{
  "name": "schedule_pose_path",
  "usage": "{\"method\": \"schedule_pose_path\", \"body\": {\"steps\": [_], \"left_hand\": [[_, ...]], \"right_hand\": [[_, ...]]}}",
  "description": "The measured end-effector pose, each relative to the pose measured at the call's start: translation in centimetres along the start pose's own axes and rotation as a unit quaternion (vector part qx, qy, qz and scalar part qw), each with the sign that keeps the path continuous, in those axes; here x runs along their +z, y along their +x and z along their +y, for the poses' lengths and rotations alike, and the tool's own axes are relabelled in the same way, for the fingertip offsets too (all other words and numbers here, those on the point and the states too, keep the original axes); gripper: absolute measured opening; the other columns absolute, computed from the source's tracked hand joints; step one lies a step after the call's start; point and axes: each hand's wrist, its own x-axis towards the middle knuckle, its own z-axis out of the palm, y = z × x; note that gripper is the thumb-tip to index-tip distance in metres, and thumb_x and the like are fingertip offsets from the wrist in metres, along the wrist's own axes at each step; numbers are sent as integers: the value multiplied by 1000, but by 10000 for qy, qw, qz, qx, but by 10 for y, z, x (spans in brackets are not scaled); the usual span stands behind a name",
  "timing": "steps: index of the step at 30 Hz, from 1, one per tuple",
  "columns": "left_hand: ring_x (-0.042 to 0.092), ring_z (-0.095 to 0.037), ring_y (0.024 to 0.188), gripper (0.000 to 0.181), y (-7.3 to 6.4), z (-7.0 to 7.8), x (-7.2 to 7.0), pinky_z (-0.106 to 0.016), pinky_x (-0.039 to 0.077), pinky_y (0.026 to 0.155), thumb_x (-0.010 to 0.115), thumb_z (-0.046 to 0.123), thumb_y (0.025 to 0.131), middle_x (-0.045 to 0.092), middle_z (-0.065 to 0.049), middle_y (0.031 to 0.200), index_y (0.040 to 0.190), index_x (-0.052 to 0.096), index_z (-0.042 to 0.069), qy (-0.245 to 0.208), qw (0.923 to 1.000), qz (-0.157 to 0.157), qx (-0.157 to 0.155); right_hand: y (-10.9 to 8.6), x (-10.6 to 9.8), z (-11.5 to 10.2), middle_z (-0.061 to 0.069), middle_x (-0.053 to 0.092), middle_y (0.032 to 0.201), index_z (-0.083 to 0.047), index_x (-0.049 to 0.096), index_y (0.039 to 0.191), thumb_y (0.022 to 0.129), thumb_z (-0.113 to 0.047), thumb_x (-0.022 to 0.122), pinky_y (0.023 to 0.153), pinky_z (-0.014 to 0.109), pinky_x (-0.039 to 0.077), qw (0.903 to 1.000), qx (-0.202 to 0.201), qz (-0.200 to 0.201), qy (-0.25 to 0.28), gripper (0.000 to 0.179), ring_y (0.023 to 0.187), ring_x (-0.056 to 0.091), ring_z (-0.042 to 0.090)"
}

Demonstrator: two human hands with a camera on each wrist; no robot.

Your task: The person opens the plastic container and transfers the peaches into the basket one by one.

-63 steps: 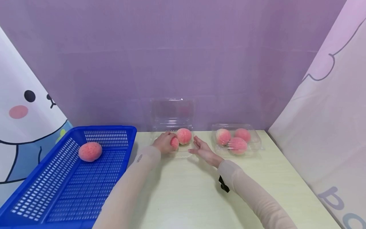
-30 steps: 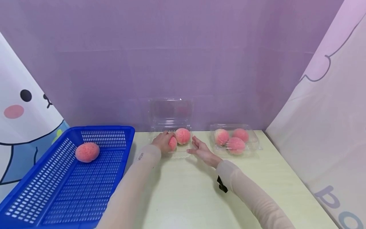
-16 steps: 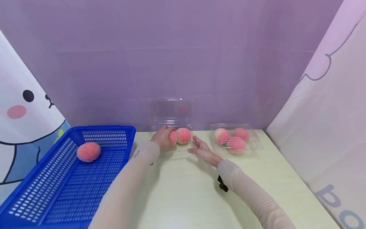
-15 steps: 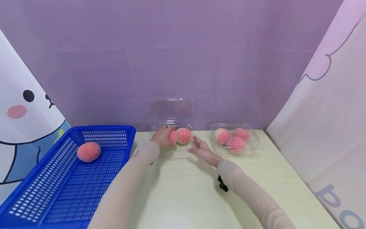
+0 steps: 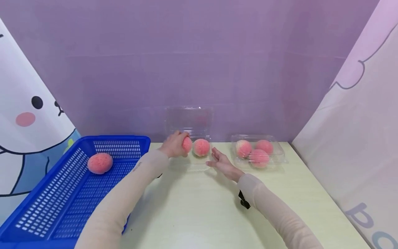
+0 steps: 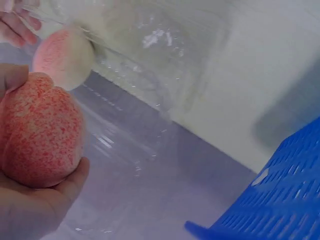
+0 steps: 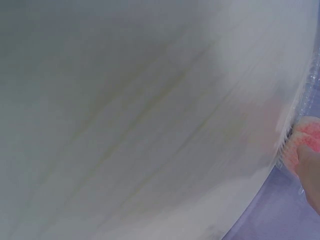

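The left hand [image 5: 174,144] has its grip curled around a round, pink, fuzzy peach [image 5: 187,144]. This peach is at the left part of an open, clear plastic box [image 5: 199,163]; it is hard to tell if it touches the bottom. A see-through lid [image 5: 189,119] stands up at the back of that box. A second round, pink peach [image 5: 201,147] sits in the same box, just to the right of the held one. The right hand [image 5: 225,165] has its grip apart, with the fingers straight. It is just beside the right side of the open box, but one cannot tell if they touch.

Further right, three pink and cream peaches [image 5: 259,158] sit in a closed, clear plastic box [image 5: 278,156]. On the left, a big pink peach [image 5: 100,163] lies in a blue plastic basket [image 5: 144,142] with little holes. Both boxes are on a pale yellow worktop [image 5: 199,207].
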Motion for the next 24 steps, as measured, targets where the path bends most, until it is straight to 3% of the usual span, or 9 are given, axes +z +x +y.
{"method": "schedule_pose_path", "body": {"steps": [7, 14, 24], "left_hand": [[45, -28, 109, 68, -21, 9, -14, -48, 46, 89, 82, 15, 63, 45, -7, 121, 123, 50, 22, 58, 9994, -103, 316], [45, -25, 109, 68, -49, 15, -26, -46, 47, 89, 83, 13, 62, 46, -4, 118, 122, 51, 21, 174, 9966, -47, 801], [45, -25, 111, 72, -80, -1, -42, -47, 50, 85, 83, 10, 60, 47, -3, 122, 124, 51, 21, 361, 9928, 263, 1109]], "right_hand": [[-2, 0, -3, 12, -4, 154, -2, -4, 146, 87, -5, 58, 114, 40, 13, 9999, -11, -126, 44, 85, 141, 3, 29], [-3, 2, -2, 12, 2, 154, -2, 2, 146, 86, -5, 59, 113, 39, 17, 10000, -25, 23, -5, 83, 141, 9, 28], [-3, 2, -2, 11, 3, 154, -4, 3, 147, 85, -6, 60, 113, 39, 19, 9999, 42, 65, -67, 84, 141, 10, 27]]}}
